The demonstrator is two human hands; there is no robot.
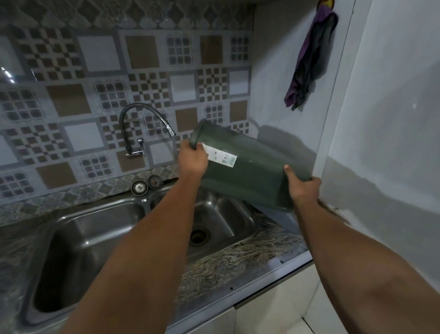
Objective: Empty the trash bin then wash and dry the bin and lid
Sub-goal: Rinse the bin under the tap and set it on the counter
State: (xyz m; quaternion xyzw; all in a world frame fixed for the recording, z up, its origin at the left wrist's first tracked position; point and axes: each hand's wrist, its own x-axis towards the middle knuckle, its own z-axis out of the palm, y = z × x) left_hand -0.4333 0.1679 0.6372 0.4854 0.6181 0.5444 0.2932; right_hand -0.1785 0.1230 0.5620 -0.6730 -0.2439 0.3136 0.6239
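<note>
- Step in hand: washing. The dark green bin (250, 169) is held tilted above the right basin of the steel sink (217, 217), its open mouth turned up and left toward the faucet (144, 120). Whether water is running cannot be told; a faint streak below the spout may be only a reflection.
- Left hand (192, 161): fingers curled over the bin's rim, gripping it.
- Right hand (303, 189): wrapped round the bin's base end, thumb pressed flat on the wall; the remaining fingers are hidden behind it.
- Next move, in my judgement: bring the mouth under the spout, or tip it down to drain. Both grips must hold firm, as smooth plastic turns slippery when wet.
- Materials: bin is glossy, smooth, gently tapered, with a white label (222, 157) on its side. Sink is brushed steel, twin-basin. Countertop (242, 260) is veined stone. Faucet neck is flexible and ribbed.
- A dark cloth (310, 62) hangs on the right wall, possibly for drying.
- Lid: not in view.
</note>
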